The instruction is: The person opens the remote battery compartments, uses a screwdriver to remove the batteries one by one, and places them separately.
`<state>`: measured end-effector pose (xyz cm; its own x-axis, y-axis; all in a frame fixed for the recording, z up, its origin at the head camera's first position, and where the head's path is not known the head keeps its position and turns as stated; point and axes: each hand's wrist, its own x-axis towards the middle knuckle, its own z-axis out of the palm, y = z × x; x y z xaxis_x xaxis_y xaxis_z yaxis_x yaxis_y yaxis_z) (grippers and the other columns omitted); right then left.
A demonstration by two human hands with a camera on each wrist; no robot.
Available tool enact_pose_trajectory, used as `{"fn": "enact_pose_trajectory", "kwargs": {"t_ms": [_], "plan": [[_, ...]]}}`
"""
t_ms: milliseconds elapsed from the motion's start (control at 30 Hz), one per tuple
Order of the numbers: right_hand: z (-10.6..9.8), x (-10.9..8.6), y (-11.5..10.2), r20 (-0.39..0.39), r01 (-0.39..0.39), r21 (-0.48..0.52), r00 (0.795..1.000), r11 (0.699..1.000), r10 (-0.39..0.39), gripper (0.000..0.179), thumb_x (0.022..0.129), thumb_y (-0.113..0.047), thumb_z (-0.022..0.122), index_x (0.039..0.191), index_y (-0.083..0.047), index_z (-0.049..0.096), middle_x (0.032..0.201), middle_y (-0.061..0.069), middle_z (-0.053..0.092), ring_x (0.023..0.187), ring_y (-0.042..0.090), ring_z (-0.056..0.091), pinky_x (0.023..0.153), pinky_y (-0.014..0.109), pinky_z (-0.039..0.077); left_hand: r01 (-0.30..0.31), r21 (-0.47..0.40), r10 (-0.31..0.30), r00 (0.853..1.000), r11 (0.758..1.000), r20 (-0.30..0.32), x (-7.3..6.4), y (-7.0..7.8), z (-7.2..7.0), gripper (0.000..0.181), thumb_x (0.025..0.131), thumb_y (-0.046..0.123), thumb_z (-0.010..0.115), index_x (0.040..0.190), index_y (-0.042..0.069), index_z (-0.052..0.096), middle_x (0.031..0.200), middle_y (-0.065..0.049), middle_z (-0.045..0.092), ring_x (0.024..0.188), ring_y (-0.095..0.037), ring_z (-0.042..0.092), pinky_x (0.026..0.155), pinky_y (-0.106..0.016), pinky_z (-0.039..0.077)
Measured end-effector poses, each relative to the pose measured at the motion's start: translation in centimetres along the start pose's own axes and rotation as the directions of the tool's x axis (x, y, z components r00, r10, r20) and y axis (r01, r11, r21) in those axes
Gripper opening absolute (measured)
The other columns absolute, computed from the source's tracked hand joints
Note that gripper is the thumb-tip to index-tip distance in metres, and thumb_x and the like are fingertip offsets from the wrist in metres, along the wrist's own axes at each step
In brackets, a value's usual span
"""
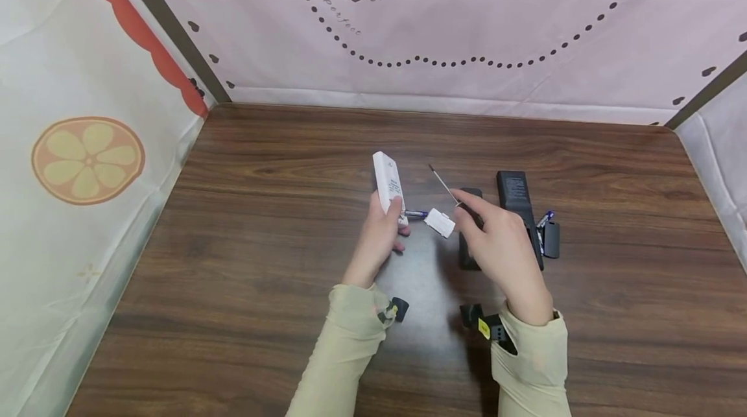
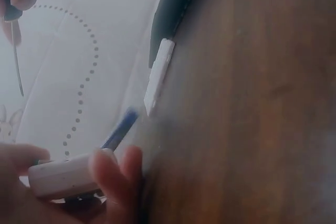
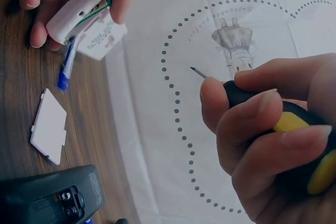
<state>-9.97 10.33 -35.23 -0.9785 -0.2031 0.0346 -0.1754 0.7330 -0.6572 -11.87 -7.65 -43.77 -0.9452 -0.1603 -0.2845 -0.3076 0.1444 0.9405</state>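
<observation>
My left hand (image 1: pixel 376 235) grips a white remote control (image 1: pixel 386 177), its label side facing up in the head view. A blue-and-silver battery (image 3: pixel 66 69) sticks out from the remote's near end, where a strip of green shows. Up and to the right, my right hand (image 1: pixel 504 245) holds a screwdriver (image 3: pixel 294 124) by its black-and-yellow handle. Its thin metal shaft points up and away, apart from the remote. Between the hands, a white battery cover (image 1: pixel 439 223) lies by the battery's blue end.
Under and beside my right hand lie a black device (image 1: pixel 469 258) and a long black remote (image 1: pixel 516 193). Farther right, a small black cover (image 1: pixel 551 240) sits beside blue-and-silver batteries (image 1: pixel 545 218). A printed cloth (image 1: pixel 496 21) hangs behind the wooden table (image 1: pixel 262 209).
</observation>
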Motion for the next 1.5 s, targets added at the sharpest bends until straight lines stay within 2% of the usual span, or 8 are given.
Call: {"fn": "enact_pose_trajectory", "kwargs": {"t_ms": [133, 267, 433, 533, 667, 967, 1167, 1500], "plan": [[0.0, 0.1, 0.2, 0.014, -0.01, 0.018, 1.0, 1.0, 0.009, 0.034, 0.093, -0.032, 0.046, 0.126, -0.028, 0.051, 0.072, -0.004, 0.062, 0.041, 0.014, 0.045, 0.038, 0.03, 0.033, -0.005, 0.171, 0.004, 1.0, 0.985, 0.006, -0.1, 0.5, 0.4, 0.052, 0.091, 0.046, 0.039, 0.135, 0.023, 0.024, 0.081, -0.011, 0.057, 0.054, -0.023, 0.058, 0.042, -0.035, 0.047], [0.1, 0.2, 0.4, 0.021, -0.013, 0.028, 1.0, 1.0, 0.013, 0.034, 0.093, -0.033, 0.045, 0.126, -0.027, 0.051, 0.079, -0.002, 0.064, 0.043, 0.012, 0.049, 0.038, 0.03, 0.034, -0.039, 0.306, 0.039, 0.999, 0.951, 0.008, -0.3, 0.8, 0.8, 0.061, 0.09, 0.052, 0.035, 0.14, 0.021, 0.017, 0.1, -0.012, 0.054, 0.049, -0.022, 0.054, 0.052, -0.034, 0.046], [0.2, 0.3, 0.5, 0.035, -0.023, 0.032, 0.999, 0.999, 0.022, 0.035, 0.093, -0.033, 0.045, 0.127, -0.026, 0.05, 0.079, -0.001, 0.064, 0.043, 0.012, 0.05, 0.039, 0.03, 0.035, -0.045, 0.437, 0.056, 0.998, 0.898, -0.013, -0.4, 1.0, 1.2, 0.063, 0.09, 0.056, 0.027, 0.14, 0.019, 0.016, 0.127, -0.011, 0.043, 0.082, -0.026, 0.056, 0.074, -0.038, 0.042], [0.3, 0.4, 0.5, 0.045, -0.027, 0.034, 0.999, 0.999, 0.026, 0.035, 0.093, -0.031, 0.045, 0.127, -0.026, 0.05, 0.079, -0.001, 0.064, 0.043, 0.012, 0.05, 0.04, 0.03, 0.035, -0.048, 0.463, 0.064, 0.998, 0.885, -0.02, -0.4, 1.1, 1.4, 0.063, 0.091, 0.056, 0.027, 0.141, 0.019, 0.016, 0.133, -0.011, 0.037, 0.103, -0.031, 0.05, 0.084, -0.045, 0.039], [0.4, 0.4, 0.6, 0.056, -0.034, 0.037, 0.998, 0.999, 0.032, 0.035, 0.093, -0.03, 0.045, 0.127, -0.027, 0.049, 0.079, -0.001, 0.065, 0.044, 0.012, 0.05, 0.041, 0.031, 0.036, -0.049, 0.483, 0.067, 0.998, 0.874, -0.02, -0.4, 1.2, 1.8, 0.064, 0.09, 0.055, 0.027, 0.141, 0.018, 0.014, 0.131, -0.014, 0.037, 0.107, -0.033, 0.047, 0.086, -0.048, 0.037], [0.5, 0.6, 0.9, 0.069, -0.036, 0.03, 0.997, 0.999, 0.034, 0.035, 0.093, -0.031, 0.044, 0.128, -0.027, 0.049, 0.078, 0.0, 0.063, 0.044, 0.013, 0.05, 0.041, 0.031, 0.035, -0.04, 0.44, 0.054, 0.998, 0.897, -0.018, -0.3, 1.2, 1.8, 0.066, 0.09, 0.057, 0.026, 0.142, 0.019, 0.011, 0.123, -0.015, 0.037, 0.086, -0.028, 0.051, 0.076, -0.04, 0.041], [0.4, 0.7, 1.2, 0.073, -0.049, 0.019, 0.996, 0.999, 0.048, 0.036, 0.093, -0.032, 0.043, 0.128, -0.027, 0.048, 0.073, -0.001, 0.061, 0.046, 0.013, 0.05, 0.042, 0.03, 0.036, -0.025, 0.362, 0.021, 1.0, 0.932, 0.013, -0.3, 1.3, 1.6, 0.067, 0.089, 0.057, 0.029, 0.142, 0.021, 0.008, 0.127, -0.015, 0.034, 0.058, -0.017, 0.058, 0.068, -0.035, 0.042], [0.5, 0.7, 1.2, 0.096, -0.092, 0.033, 0.991, 0.995, 0.088, 0.037, 0.093, -0.034, 0.044, 0.129, -0.028, 0.046, 0.06, 0.003, 0.054, 0.045, 0.015, 0.05, 0.041, 0.03, 0.037, -0.022, 0.289, 0.01, 0.999, 0.957, 0.042, -0.1, 1.2, 1.3, 0.064, 0.09, 0.055, 0.031, 0.141, 0.022, 0.011, 0.129, -0.017, 0.033, 0.056, -0.017, 0.061, 0.073, -0.035, 0.044]]}}
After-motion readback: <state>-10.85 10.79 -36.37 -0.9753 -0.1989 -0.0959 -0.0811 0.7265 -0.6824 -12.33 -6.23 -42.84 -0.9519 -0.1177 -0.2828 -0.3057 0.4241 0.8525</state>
